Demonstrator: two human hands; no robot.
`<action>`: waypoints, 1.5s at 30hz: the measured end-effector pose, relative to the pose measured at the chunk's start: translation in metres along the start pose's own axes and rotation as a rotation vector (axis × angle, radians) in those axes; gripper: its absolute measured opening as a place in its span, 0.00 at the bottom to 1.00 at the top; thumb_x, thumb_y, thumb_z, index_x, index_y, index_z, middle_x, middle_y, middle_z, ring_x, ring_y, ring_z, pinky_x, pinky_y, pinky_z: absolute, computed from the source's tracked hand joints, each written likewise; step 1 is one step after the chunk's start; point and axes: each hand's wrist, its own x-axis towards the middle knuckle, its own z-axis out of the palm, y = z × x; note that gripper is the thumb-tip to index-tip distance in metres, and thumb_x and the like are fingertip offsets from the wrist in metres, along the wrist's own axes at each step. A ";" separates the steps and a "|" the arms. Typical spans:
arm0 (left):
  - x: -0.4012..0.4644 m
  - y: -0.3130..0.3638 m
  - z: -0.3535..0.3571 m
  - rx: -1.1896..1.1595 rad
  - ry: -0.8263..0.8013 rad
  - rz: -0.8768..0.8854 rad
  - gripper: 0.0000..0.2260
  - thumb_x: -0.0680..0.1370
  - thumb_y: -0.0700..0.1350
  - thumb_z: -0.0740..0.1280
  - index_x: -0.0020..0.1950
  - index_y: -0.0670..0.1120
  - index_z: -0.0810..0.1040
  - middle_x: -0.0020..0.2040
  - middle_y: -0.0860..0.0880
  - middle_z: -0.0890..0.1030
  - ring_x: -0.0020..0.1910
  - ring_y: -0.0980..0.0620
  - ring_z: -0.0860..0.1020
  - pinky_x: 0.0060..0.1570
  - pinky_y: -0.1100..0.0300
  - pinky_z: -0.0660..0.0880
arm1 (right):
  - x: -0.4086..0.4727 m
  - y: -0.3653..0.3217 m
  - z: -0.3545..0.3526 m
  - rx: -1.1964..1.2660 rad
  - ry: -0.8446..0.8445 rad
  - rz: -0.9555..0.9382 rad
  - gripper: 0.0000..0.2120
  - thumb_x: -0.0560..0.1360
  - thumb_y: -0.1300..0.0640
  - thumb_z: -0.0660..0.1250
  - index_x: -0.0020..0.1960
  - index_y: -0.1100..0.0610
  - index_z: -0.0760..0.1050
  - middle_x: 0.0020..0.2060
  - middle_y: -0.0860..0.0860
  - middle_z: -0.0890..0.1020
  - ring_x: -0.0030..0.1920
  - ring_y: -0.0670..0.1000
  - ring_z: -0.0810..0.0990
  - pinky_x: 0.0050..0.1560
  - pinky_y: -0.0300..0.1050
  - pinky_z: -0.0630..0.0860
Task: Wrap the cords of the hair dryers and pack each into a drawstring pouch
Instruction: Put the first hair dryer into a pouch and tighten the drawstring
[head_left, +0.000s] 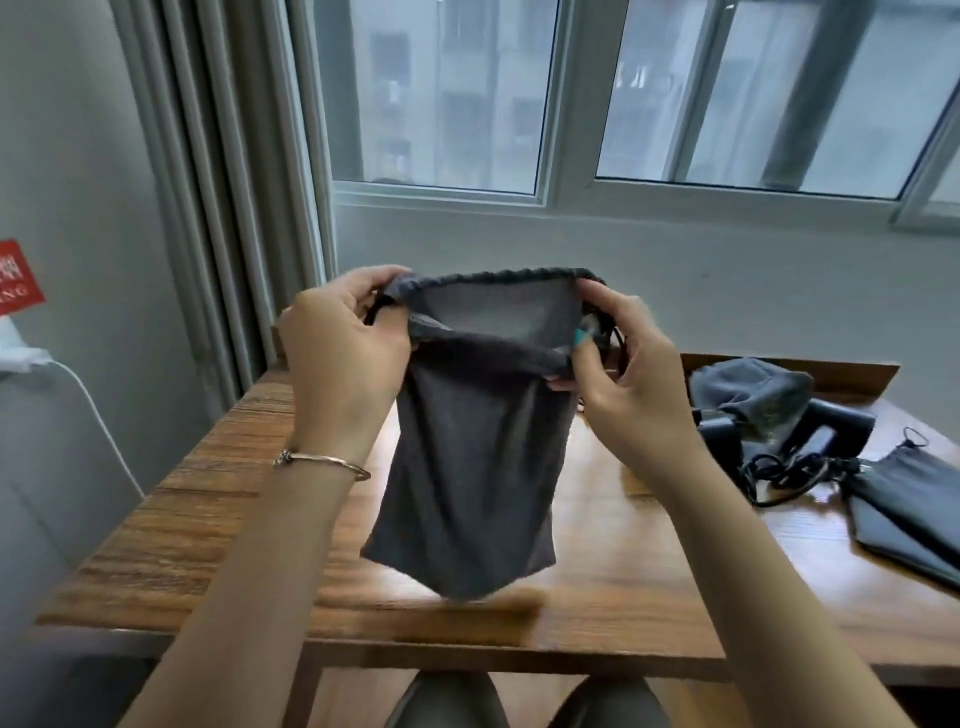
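Three dark grey soft cloth drawstring pouches are in sight. One limp grey fabric pouch (467, 441) hangs in the air above the brown wood-grain table (208, 519), its gathered mouth stretched wide. The left hand (343, 353) pinches the rim on one side, fingers curled round the hem; the right hand (623, 374) pinches the other side and its black cord. A crumpled grey pouch (748, 389) lies at the table's far right, a flat grey pouch (904, 514) nearer. Between them rest two black hard-shelled hair dryers (831, 431) with tangled black cords (779, 473). A thin metal bangle (322, 460) circles the left wrist.
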 end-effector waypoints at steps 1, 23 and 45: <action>0.007 -0.002 0.005 0.027 -0.008 0.002 0.07 0.74 0.42 0.69 0.49 0.48 0.85 0.41 0.53 0.85 0.42 0.54 0.84 0.47 0.49 0.82 | 0.007 0.002 0.000 -0.011 0.000 0.012 0.19 0.78 0.65 0.63 0.66 0.52 0.72 0.57 0.48 0.76 0.54 0.47 0.80 0.52 0.48 0.80; -0.032 -0.119 0.017 0.551 -0.351 0.044 0.16 0.72 0.29 0.66 0.56 0.43 0.84 0.51 0.44 0.85 0.52 0.44 0.82 0.55 0.57 0.75 | -0.028 0.133 0.043 -0.277 -0.006 0.339 0.16 0.70 0.71 0.64 0.49 0.55 0.82 0.42 0.43 0.74 0.46 0.48 0.77 0.47 0.45 0.77; -0.138 -0.132 -0.045 0.512 -0.625 -0.205 0.18 0.71 0.50 0.75 0.60 0.56 0.79 0.46 0.63 0.79 0.48 0.58 0.80 0.50 0.53 0.77 | -0.127 0.134 -0.024 -0.224 -0.285 0.471 0.08 0.70 0.60 0.76 0.41 0.48 0.81 0.29 0.41 0.79 0.30 0.41 0.73 0.34 0.30 0.67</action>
